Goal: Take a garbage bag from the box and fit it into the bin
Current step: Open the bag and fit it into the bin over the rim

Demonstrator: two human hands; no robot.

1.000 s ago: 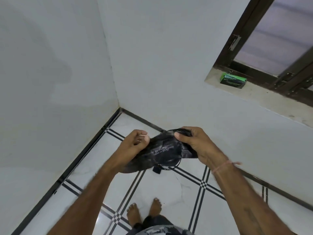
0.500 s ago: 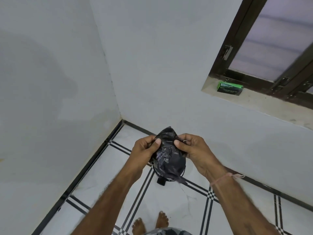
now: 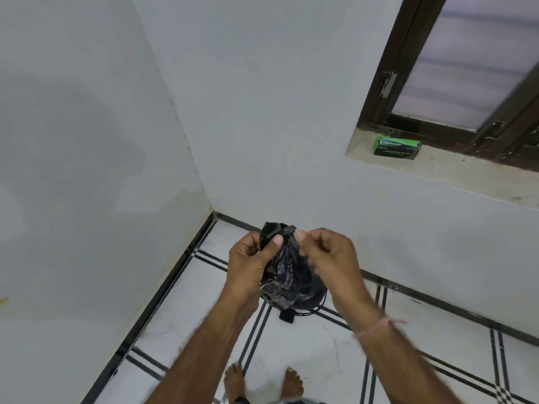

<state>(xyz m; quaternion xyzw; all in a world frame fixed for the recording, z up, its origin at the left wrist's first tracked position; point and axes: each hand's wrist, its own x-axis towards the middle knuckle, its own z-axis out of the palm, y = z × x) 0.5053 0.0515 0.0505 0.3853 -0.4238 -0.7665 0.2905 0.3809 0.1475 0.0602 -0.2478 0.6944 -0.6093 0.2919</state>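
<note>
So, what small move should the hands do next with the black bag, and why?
Probably rub the top edge apart to find the mouth. The garbage bag is bunched and unopened; the left hand and right hand both pinch its top. The dark bin is mostly hidden behind it.

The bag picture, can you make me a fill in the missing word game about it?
1. The crumpled garbage bag is the colour ____.
2. The green box sits on the window ____.
3. The left hand and right hand hold the bag near its ____ end.
4. The person's feet are ____.

Missing words: black; sill; top; bare
</note>
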